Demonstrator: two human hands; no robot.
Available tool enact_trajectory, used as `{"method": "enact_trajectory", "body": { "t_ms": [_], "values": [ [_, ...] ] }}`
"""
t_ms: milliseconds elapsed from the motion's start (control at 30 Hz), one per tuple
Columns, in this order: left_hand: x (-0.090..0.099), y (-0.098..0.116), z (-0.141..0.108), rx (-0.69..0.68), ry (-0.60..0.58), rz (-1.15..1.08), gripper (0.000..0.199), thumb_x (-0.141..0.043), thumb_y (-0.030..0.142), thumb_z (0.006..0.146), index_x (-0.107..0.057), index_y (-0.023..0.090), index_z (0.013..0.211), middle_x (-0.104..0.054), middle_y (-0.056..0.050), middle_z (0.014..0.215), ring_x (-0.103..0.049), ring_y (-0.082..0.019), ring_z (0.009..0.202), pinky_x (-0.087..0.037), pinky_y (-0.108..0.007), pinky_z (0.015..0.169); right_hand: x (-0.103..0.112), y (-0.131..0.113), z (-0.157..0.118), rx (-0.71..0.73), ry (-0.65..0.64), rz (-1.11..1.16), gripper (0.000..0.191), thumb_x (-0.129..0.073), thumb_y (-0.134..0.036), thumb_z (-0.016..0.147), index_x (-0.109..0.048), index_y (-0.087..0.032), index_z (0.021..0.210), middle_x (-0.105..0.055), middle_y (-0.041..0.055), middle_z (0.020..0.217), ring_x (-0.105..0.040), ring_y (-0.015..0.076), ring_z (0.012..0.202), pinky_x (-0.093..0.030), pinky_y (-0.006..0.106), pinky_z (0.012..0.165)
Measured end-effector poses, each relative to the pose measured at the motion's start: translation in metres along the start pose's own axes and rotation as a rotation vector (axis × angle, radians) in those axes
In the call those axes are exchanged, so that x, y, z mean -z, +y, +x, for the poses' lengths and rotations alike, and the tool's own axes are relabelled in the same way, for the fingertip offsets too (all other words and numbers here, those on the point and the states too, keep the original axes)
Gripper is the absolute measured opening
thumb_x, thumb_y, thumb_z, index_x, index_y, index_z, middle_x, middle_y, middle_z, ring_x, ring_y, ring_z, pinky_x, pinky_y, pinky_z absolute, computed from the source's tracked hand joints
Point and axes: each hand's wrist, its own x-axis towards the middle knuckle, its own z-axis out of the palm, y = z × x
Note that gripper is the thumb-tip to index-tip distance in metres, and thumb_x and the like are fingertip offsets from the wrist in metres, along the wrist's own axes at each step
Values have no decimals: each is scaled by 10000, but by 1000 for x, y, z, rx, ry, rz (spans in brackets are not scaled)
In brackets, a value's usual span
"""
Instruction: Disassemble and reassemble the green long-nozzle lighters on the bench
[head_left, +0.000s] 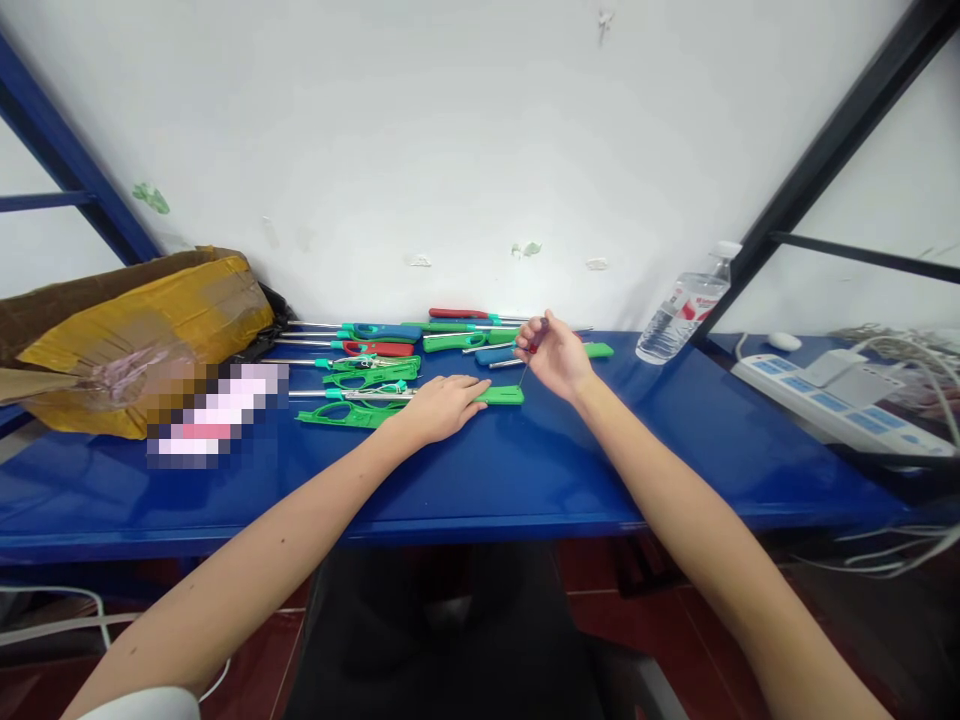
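Observation:
My left hand (442, 408) lies over the middle of a green long-nosed lighter (504, 396) and holds it against the table, thumb and fingers around its body. In my right hand (559, 358) is a small screwdriver (534, 348) with a reddish handle, mostly hidden by the fingers. Its thin shaft points down at the handle end of that green lighter; whether the tip touches a screw cannot be made out. Left of my left hand lie a loose green half-shell (341, 415) and an opened green lighter (367, 375) with its inner parts showing.
A red lighter (375, 349), a blue lighter (386, 332) and several more lie along the wall. A taped cardboard box (150, 340) stands at the left. At the right are a water bottle (684, 305) and a white power strip (840, 400) with cables.

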Motion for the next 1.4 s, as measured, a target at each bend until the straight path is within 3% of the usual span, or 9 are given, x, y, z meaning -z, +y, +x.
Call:
{"method": "enact_trajectory", "body": {
  "t_ms": [300, 467, 667, 800, 967, 1133, 1233, 1300, 1400],
  "values": [
    [1, -2, 0, 9, -19, -1, 451, -384, 365, 1034, -480, 195, 1441, -576, -90, 1397, -565, -256, 1248, -459, -363, 1005, 2, 1, 20, -96, -80, 100, 537, -439, -499, 921, -220, -229, 511, -156, -56, 479, -232, 126, 453, -445, 287, 546],
    [1, -2, -1, 0, -22, -10, 450, -399, 357, 1029, -475, 203, 1444, -574, -92, 1398, -562, -252, 1254, -458, -357, 1005, 5, -3, 16, -106, -214, 79, 394, -466, -413, 851, -369, -221, 520, -350, -11, 535, -398, 141, 531, -463, 295, 589],
    [0, -3, -3, 2, -6, -14, 453, -384, 370, 1031, -483, 203, 1440, -579, -88, 1390, -574, -260, 1233, -464, -370, 997, 10, -7, 11, -122, -99, 107, 179, -521, -346, 860, -523, -219, 735, -473, -18, 647, -507, 137, 606, -467, 251, 579],
    [0, -3, -3, 11, -4, -7, 452, -374, 381, 1033, -490, 212, 1435, -582, -80, 1387, -578, -258, 1228, -466, -360, 989, 7, -5, 12, -151, -58, 137, 330, -570, -379, 910, -427, -218, 659, -495, -23, 677, -567, 138, 684, -505, 242, 621],
    [0, -3, -4, 10, 6, -5, 447, -379, 379, 1033, -494, 212, 1432, -585, -74, 1386, -581, -257, 1222, -473, -360, 977, -1, -2, 7, -124, -135, 176, 580, -525, -519, 927, -242, -211, 525, -300, -37, 519, -445, 125, 528, -479, 252, 562],
    [0, -3, -4, 11, 6, -9, 441, -389, 377, 1032, -497, 215, 1427, -587, -75, 1383, -580, -249, 1225, -471, -353, 982, -5, -2, 2, -79, -121, 143, 405, -534, -417, 912, -470, -216, 566, -239, -58, 453, -407, 127, 487, -459, 245, 541],
    [0, -3, -4, 12, 9, -8, 437, -390, 379, 1032, -500, 220, 1424, -586, -71, 1386, -580, -245, 1226, -469, -342, 985, -5, 1, 3, -108, -35, 130, 269, -647, -425, 868, -560, -223, 713, -410, -51, 534, -518, 131, 582, -489, 233, 566],
    [-1, -3, -4, 14, 10, -4, 440, -390, 384, 1032, -499, 220, 1425, -583, -70, 1389, -579, -248, 1227, -470, -340, 983, -5, 3, 5, -121, -11, 119, 335, -692, -479, 842, -537, -218, 700, -507, -31, 639, -575, 134, 675, -512, 230, 589],
    [-1, -3, -4, 17, 9, -5, 442, -396, 382, 1030, -498, 217, 1427, -583, -70, 1388, -580, -253, 1225, -473, -353, 984, -5, 6, 8, -126, -12, 108, 508, -663, -581, 838, -418, -210, 591, -457, -29, 607, -570, 134, 664, -518, 234, 586]
  ]
}}
